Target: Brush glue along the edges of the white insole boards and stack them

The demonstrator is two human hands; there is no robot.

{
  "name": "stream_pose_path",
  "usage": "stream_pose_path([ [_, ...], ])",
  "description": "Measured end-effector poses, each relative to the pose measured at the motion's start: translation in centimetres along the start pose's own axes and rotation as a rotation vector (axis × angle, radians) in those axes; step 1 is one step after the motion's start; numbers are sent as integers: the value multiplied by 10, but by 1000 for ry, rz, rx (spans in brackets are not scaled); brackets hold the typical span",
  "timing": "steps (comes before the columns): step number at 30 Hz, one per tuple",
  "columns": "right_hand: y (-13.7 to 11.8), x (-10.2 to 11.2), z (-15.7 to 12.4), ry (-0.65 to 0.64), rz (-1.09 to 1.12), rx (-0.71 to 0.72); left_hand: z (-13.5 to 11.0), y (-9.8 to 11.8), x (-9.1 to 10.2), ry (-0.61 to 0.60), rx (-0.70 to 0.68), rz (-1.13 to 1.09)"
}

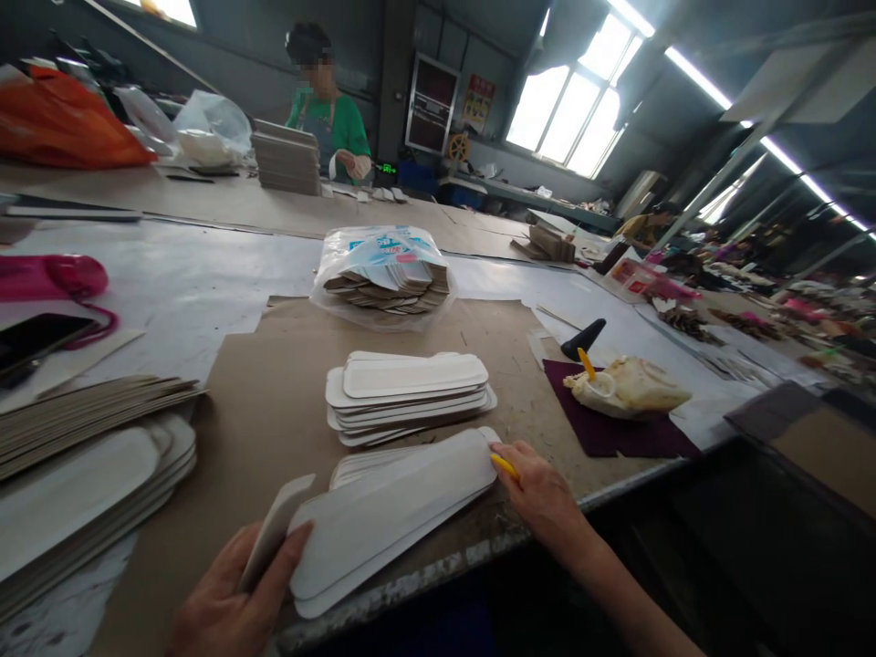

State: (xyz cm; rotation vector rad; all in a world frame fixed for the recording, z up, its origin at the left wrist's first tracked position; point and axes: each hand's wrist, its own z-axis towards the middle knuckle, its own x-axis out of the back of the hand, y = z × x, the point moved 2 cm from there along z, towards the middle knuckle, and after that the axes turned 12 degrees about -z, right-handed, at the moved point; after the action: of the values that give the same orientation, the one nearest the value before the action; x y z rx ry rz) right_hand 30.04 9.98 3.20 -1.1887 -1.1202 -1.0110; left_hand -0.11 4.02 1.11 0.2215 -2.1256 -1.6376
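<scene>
At the near edge of the bench (260,411), in the head view, my left hand (225,602) pinches a thin white board strip (277,529) by its near end, thumb on top and fingers closed on it, so the strip tilts up on edge. I judge it light, stiff enough to keep its shape but easy to crease, so it is best held at an end or along the long edges. Just beside it a longer white piece (397,511) lies flat, overhanging the bench edge. My right hand (540,497), palm down with the wrist low, rests at that piece's far end, fingers curled round a yellow stick (505,466). Beyond sits a stack of white pieces (411,392).
</scene>
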Motion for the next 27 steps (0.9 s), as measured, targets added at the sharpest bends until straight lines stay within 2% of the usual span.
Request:
stream_pose_path([
  [2, 0, 2, 2, 53, 149, -14, 2, 3, 0, 20, 21, 15],
  [4, 1, 5, 5, 60, 277, -58, 7, 3, 1, 22, 130, 23],
  [6, 1, 8, 7, 42, 325, -98, 12, 1, 1, -11, 238, -43],
  [8, -1, 13, 9, 27, 312, -113, 16, 1, 0, -20, 264, -141],
  [11, -7, 23, 10, -50, 358, -101, 19, 5, 0, 8, 259, -286],
  [14, -14, 29, 10, -169, 504, -61, 19, 8, -1, -33, 375, -466],
  [17, -18, 31, 10, -195, 562, -63, 14, 11, -2, -97, 511, -571],
  [20, -20, 32, 11, -198, 558, -55, 7, 15, -2, -134, 519, -647],
  [24, -22, 33, 10, -197, 556, -22, 3, 21, -1, -116, 482, -709],
  [27, -23, 34, 8, -240, 631, -61, 2, 25, 2, -177, 510, -764],
])
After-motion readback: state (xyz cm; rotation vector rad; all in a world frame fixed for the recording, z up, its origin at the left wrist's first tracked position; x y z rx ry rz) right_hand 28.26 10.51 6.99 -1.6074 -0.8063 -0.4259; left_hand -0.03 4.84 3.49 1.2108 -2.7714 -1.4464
